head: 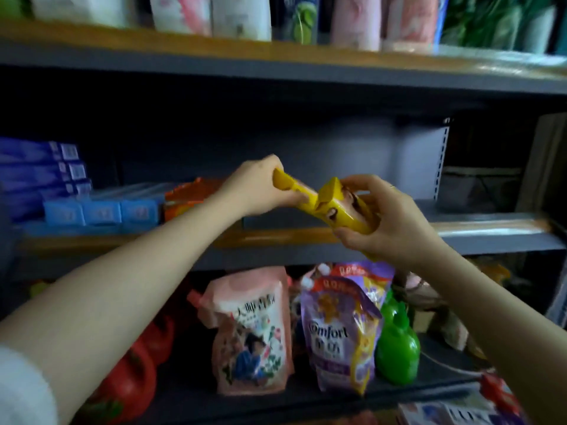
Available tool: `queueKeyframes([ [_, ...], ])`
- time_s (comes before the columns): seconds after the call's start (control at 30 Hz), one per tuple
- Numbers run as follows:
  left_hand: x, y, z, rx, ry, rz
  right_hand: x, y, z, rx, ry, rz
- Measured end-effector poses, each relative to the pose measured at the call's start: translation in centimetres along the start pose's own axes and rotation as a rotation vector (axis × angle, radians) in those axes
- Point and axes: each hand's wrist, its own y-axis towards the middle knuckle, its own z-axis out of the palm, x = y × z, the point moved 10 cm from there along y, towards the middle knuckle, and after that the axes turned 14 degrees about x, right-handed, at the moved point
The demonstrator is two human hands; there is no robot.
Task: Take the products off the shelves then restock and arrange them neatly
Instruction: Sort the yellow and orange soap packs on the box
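Both hands up at middle shelf (478, 233); left hand (260, 185) curled round one end of yellow box (294, 188), right hand (389, 219) gripping second yellow box (346, 207); boxes touching mid-air above shelf edge; blue boxes (101, 211) stacked at left

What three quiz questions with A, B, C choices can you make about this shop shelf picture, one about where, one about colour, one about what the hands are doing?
1. Where does the green bottle stand?
A. top shelf
B. bottom shelf, right of the purple pouch
C. on the blue boxes

2. What colour are the boxes in the hands?
A. yellow
B. white
C. black

3. What are the hands doing?
A. both hang empty
B. only one holds something
C. each grips a box

Answers: 1 B, it sits beside the purple pouch down low. 2 A, both yellow boxes look bright yellow. 3 C, the left hand and the right hand each curl round one.
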Motion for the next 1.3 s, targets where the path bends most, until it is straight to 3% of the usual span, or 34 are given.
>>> queueKeyframes([
  [0.1, 0.6, 2.3, 1.8, 0.191, 0.219, -0.03, -0.4, 2.8, 0.0, 0.027, -0.054, 0.028],
  [0.3, 3.5, 3.2, 2.5, 0.234, 0.383, 0.039, -1.5, 8.4, 2.5, 0.123, -0.094, 0.059],
  [0.47, 5.1, -0.4, -1.4, -0.006, 0.206, 0.236, -1.6, 12.4, 6.5, 0.251, -0.155, 0.04],
  [0.53, 6.8, -1.9, -2.5, -0.04, 0.202, 0.198, -1.5, 13.9, 7.9, 0.306, -0.156, 0.032],
  [0.73, 9.8, -2.5, -1.1, 0.165, 0.405, 0.032, -2.3, 16.2, 12.4, 0.536, -0.277, -0.009],
  [0.87, 9.3, -1.8, -0.6, 0.228, 0.473, 0.056, -3.6, 15.5, 12.2, 0.484, -0.513, 0.005],
  [1.07, 8.8, -0.9, -0.6, 0.205, 0.52, 0.105, -3.6, 15.9, 12.3, 0.508, -0.467, 0.02],
  [1.3, 8.6, -0.3, -0.6, 0.214, 0.554, 0.119, -6.2, 19.2, 13.7, 0.53, -0.715, 0.128],
])
